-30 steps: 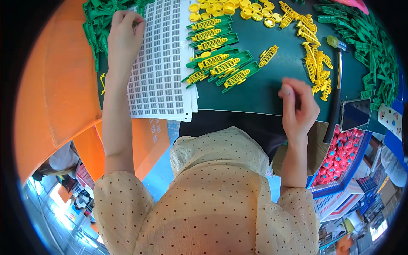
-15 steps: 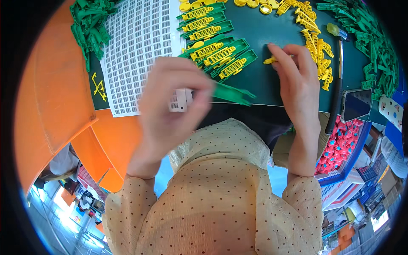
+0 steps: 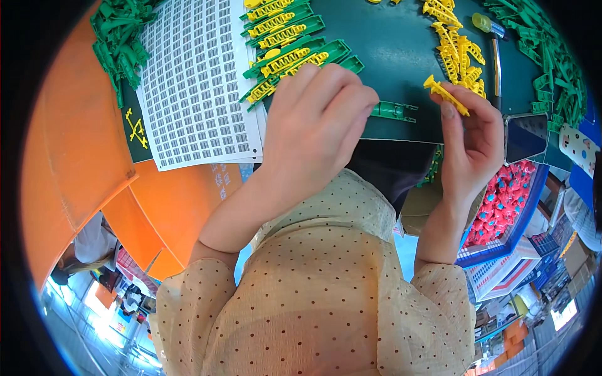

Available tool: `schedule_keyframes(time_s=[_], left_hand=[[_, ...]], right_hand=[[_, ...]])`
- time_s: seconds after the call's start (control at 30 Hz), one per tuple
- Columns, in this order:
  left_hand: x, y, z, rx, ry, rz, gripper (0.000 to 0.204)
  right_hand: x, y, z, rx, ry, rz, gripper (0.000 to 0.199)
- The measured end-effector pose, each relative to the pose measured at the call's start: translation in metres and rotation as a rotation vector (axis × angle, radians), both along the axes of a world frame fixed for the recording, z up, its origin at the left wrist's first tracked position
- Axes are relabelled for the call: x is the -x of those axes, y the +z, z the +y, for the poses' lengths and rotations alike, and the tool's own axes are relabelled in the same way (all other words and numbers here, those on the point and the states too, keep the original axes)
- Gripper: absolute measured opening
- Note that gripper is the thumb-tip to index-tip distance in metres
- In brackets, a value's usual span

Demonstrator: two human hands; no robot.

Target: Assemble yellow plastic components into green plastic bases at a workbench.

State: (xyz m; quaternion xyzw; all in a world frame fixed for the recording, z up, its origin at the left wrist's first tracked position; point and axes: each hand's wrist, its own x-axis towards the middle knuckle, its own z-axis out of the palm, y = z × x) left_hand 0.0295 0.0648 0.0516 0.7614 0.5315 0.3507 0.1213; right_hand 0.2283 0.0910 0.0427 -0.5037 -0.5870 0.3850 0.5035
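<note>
My left hand (image 3: 316, 119) is closed around one end of a long green plastic strip (image 3: 394, 111), which sticks out to the right over the dark green table top (image 3: 389, 50). My right hand (image 3: 469, 135) pinches a yellow toothed plastic piece (image 3: 446, 95) by its lower end, held up just right of the green strip. The two hands are close together at the table's near edge, a short gap between the parts.
A stack of white label sheets (image 3: 197, 81) lies at the left. Assembled green-and-yellow strips (image 3: 282, 44) sit beside it. Loose yellow pieces (image 3: 454, 47) and green strips (image 3: 552, 56) lie at the right, near a screwdriver-like tool (image 3: 492, 37). A crate of red parts (image 3: 498, 207) stands below.
My left hand came from the label sheets to the table's near edge and now holds a green strip. My right hand picked up a yellow piece and raised it beside the strip.
</note>
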Motion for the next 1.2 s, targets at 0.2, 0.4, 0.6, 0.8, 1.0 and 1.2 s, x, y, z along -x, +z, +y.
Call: schedule_keyframes(time_s=[0.2, 0.4, 0.6, 0.8, 1.0, 1.2], left_hand=[[-0.016, -0.004, -0.006, 0.073, -0.034, -0.143, 0.030], [-0.042, -0.015, 0.002, 0.148, -0.176, -0.003, 0.037], [-0.038, -0.014, 0.008, 0.067, -0.190, 0.089, 0.028], [-0.029, -0.014, 0.009, 0.018, -0.274, 0.175, 0.024], [-0.018, -0.006, 0.000, -0.006, -0.277, 0.125, 0.029], [-0.008, 0.007, -0.015, 0.415, -0.138, -0.507, 0.032]], right_hand=[[-0.005, -0.006, -0.011, 0.002, 0.111, 0.174, 0.022], [-0.009, -0.006, -0.016, -0.048, -0.059, 0.276, 0.021], [-0.018, -0.012, -0.019, 0.022, -0.121, 0.289, 0.022], [-0.011, -0.011, -0.019, 0.002, -0.135, 0.288, 0.022], [-0.014, -0.007, -0.025, 0.069, -0.164, 0.219, 0.025], [0.002, -0.012, -0.035, 0.003, 0.191, 0.270, 0.029]])
